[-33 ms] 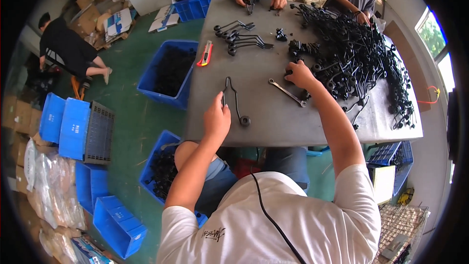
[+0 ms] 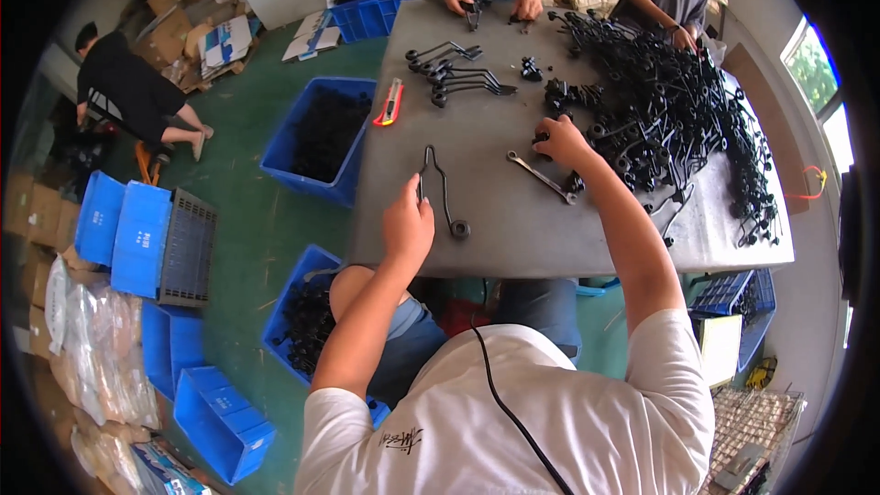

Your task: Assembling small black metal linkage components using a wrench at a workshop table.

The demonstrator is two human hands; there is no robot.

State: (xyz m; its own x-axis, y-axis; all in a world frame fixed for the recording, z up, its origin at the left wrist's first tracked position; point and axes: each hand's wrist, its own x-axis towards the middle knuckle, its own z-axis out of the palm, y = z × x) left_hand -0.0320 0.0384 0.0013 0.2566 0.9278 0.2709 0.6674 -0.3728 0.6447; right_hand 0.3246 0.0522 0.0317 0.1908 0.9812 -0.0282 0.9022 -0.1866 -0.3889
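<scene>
Seen from the head camera, a person in a white shirt is working at a grey table (image 2: 513, 220), the left hand (image 2: 408, 225) closing its fingers around the near end of a long bent black metal rod (image 2: 438, 191) that is lying flat on the tabletop and ending in a round boss just right of that hand. The right hand (image 2: 561, 142) is reaching farther out, fingers curled on a small black fitting (image 2: 541, 139) at the near edge of a big heap of black rods (image 2: 678, 119); whether it is truly gripping the piece cannot be told. A wrench (image 2: 541, 176) is lying just below that hand. The work appears to be at a pick-up stage, one rod and one fitting being gathered; joining them would seem to call for bringing both hands together and lining the parts up. Left of the left hand, a blue bin (image 2: 316, 142) is holding dark parts, and a second blue crate (image 2: 307, 325) beneath the left forearm is likewise filled with black pieces. A red utility knife (image 2: 390, 101) is resting beyond the left hand. Across the table, two other people are handling similar parts.
</scene>
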